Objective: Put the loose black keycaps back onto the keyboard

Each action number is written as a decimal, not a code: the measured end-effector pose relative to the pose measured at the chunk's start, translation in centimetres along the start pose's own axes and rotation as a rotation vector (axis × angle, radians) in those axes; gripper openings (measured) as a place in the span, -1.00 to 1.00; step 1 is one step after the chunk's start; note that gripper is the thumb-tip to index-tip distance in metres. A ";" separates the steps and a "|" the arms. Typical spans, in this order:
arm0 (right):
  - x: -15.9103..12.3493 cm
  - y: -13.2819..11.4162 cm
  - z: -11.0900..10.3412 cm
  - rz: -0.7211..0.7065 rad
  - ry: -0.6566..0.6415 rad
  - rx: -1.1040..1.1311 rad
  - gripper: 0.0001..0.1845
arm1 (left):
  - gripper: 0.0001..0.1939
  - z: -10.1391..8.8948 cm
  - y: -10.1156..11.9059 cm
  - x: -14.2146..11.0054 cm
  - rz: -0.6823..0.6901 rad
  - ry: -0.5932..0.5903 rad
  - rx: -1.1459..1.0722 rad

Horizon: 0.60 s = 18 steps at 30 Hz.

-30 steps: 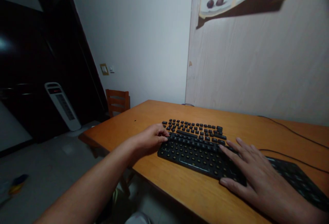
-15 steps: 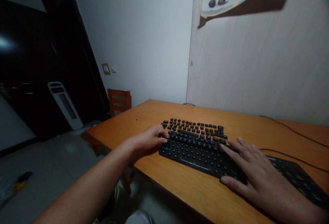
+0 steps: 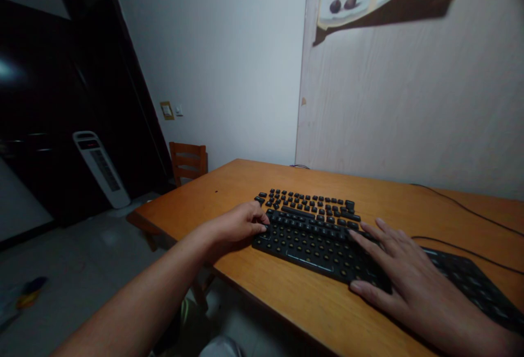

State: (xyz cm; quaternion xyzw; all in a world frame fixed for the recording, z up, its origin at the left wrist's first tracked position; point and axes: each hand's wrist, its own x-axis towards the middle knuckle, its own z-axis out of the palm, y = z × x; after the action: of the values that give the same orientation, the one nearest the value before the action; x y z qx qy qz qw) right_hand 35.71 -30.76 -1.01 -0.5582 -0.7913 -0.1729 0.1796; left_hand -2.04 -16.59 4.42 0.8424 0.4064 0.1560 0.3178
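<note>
A black keyboard point(image 3: 311, 247) lies near the table's front edge. Its top rows carry keycaps, while the lower rows show bare sockets. My left hand point(image 3: 248, 220) is at the keyboard's left end, its thumb and forefinger pinched together over the keys; whatever sits between them is hidden. Fingers spread, my right hand point(image 3: 397, 269) rests on the right part of the keyboard, the thumb by the near edge and the forefinger near the upper keys. Just behind the keyboard, many loose black keycaps point(image 3: 307, 201) lie in rows, with a long spacebar point(image 3: 298, 213) among them.
A second black keyboard or keypad part point(image 3: 475, 278) lies to the right, partly behind my right arm. Black cables point(image 3: 462, 250) run across the wooden table point(image 3: 229, 182). A wooden chair point(image 3: 188, 160) and a white tower heater point(image 3: 102, 168) stand at the left.
My left hand's pinched fingers have moved slightly toward me at the keyboard's left end. My right hand stays in place on the keyboard. The view has shifted slightly.
</note>
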 end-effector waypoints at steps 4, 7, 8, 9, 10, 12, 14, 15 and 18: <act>0.0 0.0 -0.1 0.001 0.003 -0.003 -0.12 | -0.85 0.2 0.1 0.0 -0.004 -0.009 -0.010; 0.1 -0.1 -0.1 0.001 0.010 -0.006 -0.12 | -0.86 0.3 0.1 0.0 0.006 -0.011 -0.035; 0.1 -0.1 -0.1 0.002 0.012 -0.005 -0.11 | -0.87 0.3 0.0 0.1 0.009 -0.008 -0.044; 0.1 -0.1 0.0 0.003 0.012 -0.002 -0.12 | -0.87 0.3 0.0 0.1 0.011 -0.003 -0.057; 0.1 -0.1 0.0 0.005 0.012 0.001 -0.12 | -0.87 0.2 -0.1 0.1 0.010 0.005 -0.072; 0.0 -0.1 0.0 0.005 0.014 0.005 -0.12 | -0.86 0.2 -0.2 0.1 -0.001 0.021 -0.108; -0.1 0.0 0.0 0.000 0.016 0.003 -0.13 | -0.86 0.3 -0.3 0.1 -0.015 0.032 -0.144; -0.1 0.0 0.0 -0.003 0.019 -0.001 -0.13 | -0.87 0.4 -0.3 0.1 -0.019 0.035 -0.161; -0.1 0.1 0.0 -0.011 0.020 -0.017 -0.12 | -0.87 0.5 -0.3 -0.1 -0.027 0.030 -0.204</act>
State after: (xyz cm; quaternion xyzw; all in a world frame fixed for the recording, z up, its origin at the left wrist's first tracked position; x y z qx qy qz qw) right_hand 35.81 -30.85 -1.03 -0.5538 -0.7909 -0.1862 0.1819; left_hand -1.99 -16.71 3.79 0.7978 0.4044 0.2047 0.3977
